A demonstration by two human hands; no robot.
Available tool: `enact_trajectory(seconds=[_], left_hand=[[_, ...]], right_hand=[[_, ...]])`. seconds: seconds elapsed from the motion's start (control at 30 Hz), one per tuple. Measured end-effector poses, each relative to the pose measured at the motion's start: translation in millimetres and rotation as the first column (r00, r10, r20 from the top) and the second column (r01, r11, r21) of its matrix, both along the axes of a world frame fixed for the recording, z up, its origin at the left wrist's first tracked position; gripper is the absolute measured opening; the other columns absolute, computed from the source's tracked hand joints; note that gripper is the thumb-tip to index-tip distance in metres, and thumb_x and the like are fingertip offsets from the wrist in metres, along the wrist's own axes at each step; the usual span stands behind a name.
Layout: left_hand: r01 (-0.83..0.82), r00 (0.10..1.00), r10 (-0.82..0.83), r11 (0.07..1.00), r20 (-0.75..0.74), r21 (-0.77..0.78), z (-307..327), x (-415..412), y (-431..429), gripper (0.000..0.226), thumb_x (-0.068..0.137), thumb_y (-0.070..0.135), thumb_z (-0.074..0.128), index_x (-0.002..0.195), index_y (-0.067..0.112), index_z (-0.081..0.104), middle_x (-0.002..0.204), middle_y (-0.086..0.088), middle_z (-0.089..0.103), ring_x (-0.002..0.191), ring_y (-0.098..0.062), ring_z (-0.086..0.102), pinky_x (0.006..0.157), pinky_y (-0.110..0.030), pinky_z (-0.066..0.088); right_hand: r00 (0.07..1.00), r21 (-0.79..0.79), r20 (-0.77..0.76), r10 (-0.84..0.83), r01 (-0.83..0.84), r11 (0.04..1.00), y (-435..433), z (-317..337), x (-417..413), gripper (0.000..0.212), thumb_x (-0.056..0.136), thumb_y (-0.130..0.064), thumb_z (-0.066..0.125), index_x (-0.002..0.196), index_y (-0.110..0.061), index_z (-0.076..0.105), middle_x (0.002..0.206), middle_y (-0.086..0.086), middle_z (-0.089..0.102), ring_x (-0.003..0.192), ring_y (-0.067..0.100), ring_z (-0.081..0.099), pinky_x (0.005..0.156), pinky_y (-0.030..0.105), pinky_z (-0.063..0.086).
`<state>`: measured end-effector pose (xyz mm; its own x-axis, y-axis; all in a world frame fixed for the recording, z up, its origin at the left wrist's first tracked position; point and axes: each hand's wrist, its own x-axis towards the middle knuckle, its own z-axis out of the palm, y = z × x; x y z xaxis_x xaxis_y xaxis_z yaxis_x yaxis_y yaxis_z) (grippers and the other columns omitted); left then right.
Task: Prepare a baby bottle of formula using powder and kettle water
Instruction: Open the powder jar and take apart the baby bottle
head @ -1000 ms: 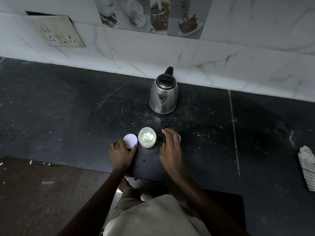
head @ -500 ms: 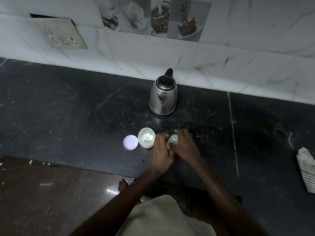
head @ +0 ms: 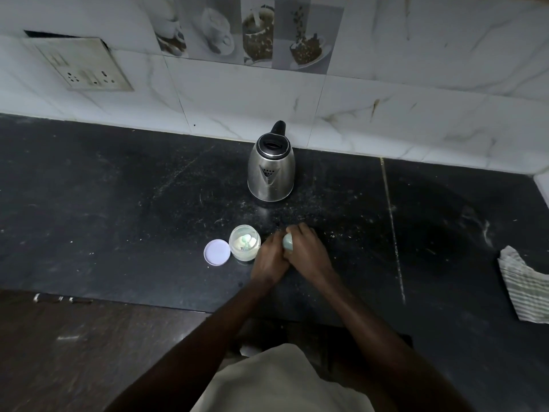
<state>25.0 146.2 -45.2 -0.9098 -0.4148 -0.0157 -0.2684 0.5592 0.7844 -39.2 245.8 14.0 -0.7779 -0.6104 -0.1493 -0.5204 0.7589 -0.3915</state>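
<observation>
You see a silver kettle [head: 271, 173] on the black speckled worktop [head: 118, 209], a lilac lid [head: 217, 252], and a grey-striped cloth [head: 524, 289].

No legible text, label or number anywhere

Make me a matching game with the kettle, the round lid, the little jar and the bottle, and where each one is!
Things: 1 kettle; 2 round lid; 3 open jar; 4 bottle.
Places: A gripped by left hand and right hand; B by the wall; C flat, left of the jar; D between lid and hands.
Pairs: 1-B; 2-C; 3-D; 4-A.
</observation>
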Motion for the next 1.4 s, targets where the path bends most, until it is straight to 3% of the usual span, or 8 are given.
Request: enact_trajectory(seconds=[0.2,0.33,0.63,0.77,1.4], left_hand=[[-0.008,1.0,0.008,1.0,0.024,0.001,-2.6,0.0,-6.3,0.038,0.078,0.029,0.071,0.112,0.018,0.058,0.107,-0.001,0.07,0.093,-0.02,0.066,0.077,-0.034,0.051],[0.008,0.999,-0.008,1.0,0.035,-0.002,-4.7,-1.6,-6.6,0.039,0.078,0.032,0.073,0.111,0.017,0.058,0.105,-0.002,0.071,0.091,-0.019,0.067,0.072,-0.027,0.047],[0.026,1.0,-0.026,0.999,0.003,-0.019,-3.7,-1.9,-13.7,0.041,0.074,0.034,0.079,0.105,0.014,0.062,0.097,-0.004,0.074,0.085,-0.022,0.07,0.068,-0.028,0.047],[0.033,0.999,-0.033,0.999,-0.002,-0.01,-3.8,-1.8,-16.1,0.048,0.072,0.04,0.08,0.11,0.016,0.063,0.099,-0.002,0.075,0.087,-0.02,0.071,0.072,-0.037,0.054],[0.024,1.0,-0.024,0.999,-0.006,0.022,0.9,1.3,-13.6,0.045,0.074,0.034,0.082,0.112,0.018,0.065,0.102,0.001,0.075,0.089,-0.015,0.071,0.074,-0.034,0.056]], right_hand=[[1.0,-0.002,0.026,0.011,-0.011,1.0,-3.0,0.8,-5.3,0.077,0.076,-0.019,0.087,0.142,-0.011,0.049,0.135,0.011,0.061,0.123,0.03,0.059,0.097,0.043,0.054],[0.999,-0.002,0.052,0.012,-0.012,1.0,-1.7,2.0,-7.4,0.083,0.077,-0.02,0.087,0.147,-0.011,0.044,0.137,0.012,0.062,0.124,0.03,0.059,0.096,0.042,0.054],[0.997,-0.023,0.056,0.047,-0.046,0.999,-0.1,3.8,-6.8,0.079,0.077,-0.016,0.086,0.145,-0.013,0.044,0.129,0.013,0.064,0.118,0.03,0.061,0.093,0.044,0.055],[0.995,-0.039,0.068,0.079,-0.077,0.996,2.2,5.1,-10.4,0.079,0.075,-0.015,0.087,0.141,-0.017,0.045,0.125,0.011,0.066,0.113,0.028,0.064,0.092,0.043,0.056],[0.986,-0.078,0.08,0.147,-0.141,0.987,6.3,2.9,-15.8,0.078,0.073,-0.009,0.088,0.138,-0.018,0.046,0.127,0.011,0.065,0.115,0.025,0.063,0.093,0.036,0.055]])
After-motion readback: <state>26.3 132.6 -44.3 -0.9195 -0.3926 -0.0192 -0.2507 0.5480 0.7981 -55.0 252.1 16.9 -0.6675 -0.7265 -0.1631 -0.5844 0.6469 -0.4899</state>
